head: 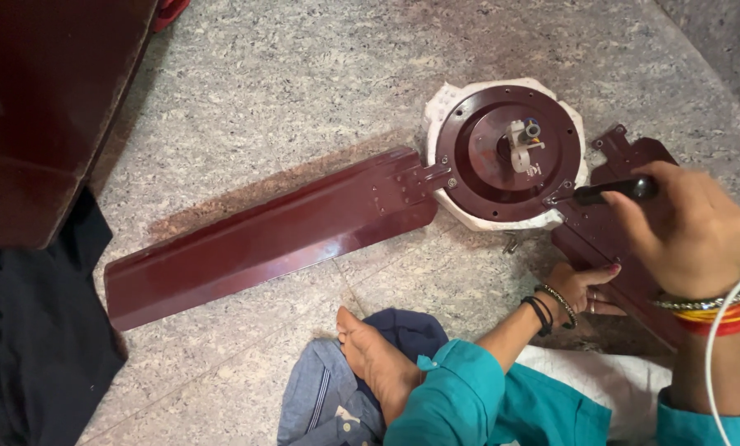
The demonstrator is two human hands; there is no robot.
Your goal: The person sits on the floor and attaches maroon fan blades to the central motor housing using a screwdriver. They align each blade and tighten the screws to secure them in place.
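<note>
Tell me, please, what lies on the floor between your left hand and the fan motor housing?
In the head view, a small loose metal part, apparently a screw, lies between the left hand and the motor housing.

That fan blade [271, 239] at 9 o'clock is looking like glossy maroon painted metal — same shine on the motor housing [506, 153]. Floor [304, 83] is showing speckled polished stone — sleeve [461, 388] is looking like soft teal cloth.

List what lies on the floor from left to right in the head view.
Black cloth → long maroon fan blade → round fan motor housing → left hand pressing a second blade → right hand gripping a black-handled screwdriver.
</note>
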